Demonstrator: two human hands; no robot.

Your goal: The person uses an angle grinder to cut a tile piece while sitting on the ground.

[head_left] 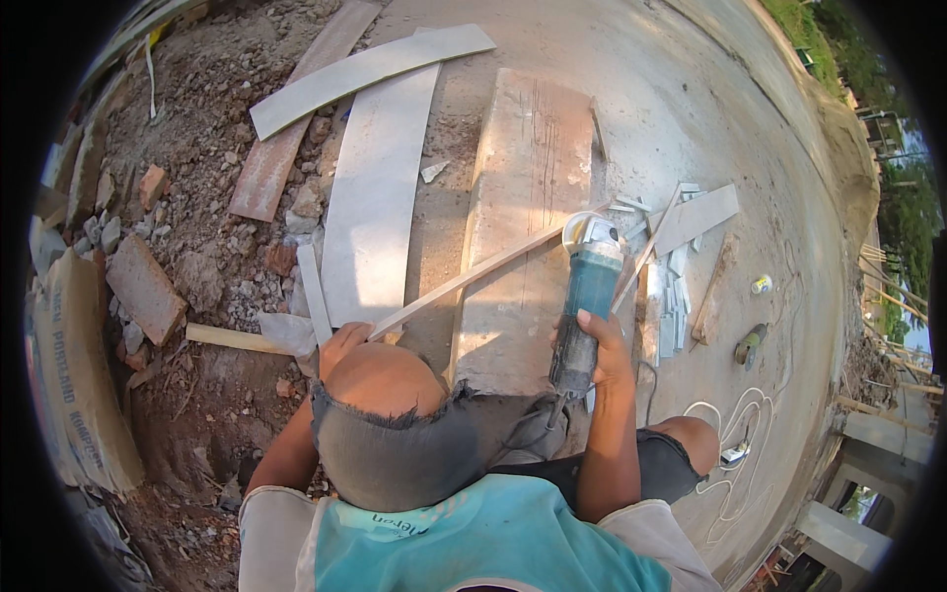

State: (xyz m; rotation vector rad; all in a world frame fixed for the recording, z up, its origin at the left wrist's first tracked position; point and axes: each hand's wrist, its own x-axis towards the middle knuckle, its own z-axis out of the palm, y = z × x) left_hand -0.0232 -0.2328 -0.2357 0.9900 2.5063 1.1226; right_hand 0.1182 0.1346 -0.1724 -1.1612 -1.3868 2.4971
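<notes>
My right hand [607, 347] is wrapped round the dark body of a teal angle grinder [593, 281], held upright with its head away from me. The grinder's disc meets the far end of a narrow, pale strip [473, 275], which slants across a long concrete block [523, 232]. Beside my bent left knee, my left hand [343, 343] is closed on the strip's near end; the knee hides part of that hand. From the grinder's lower end a cable runs down between my legs.
Long pale tile boards [380, 187] lie left of the block, on rubble and dirt. Several small cut strips [673, 296] and a tile piece [698, 219] are scattered to its right. Further right lies a white extension cord [735, 454]. A paper sack [79, 375] stands far left.
</notes>
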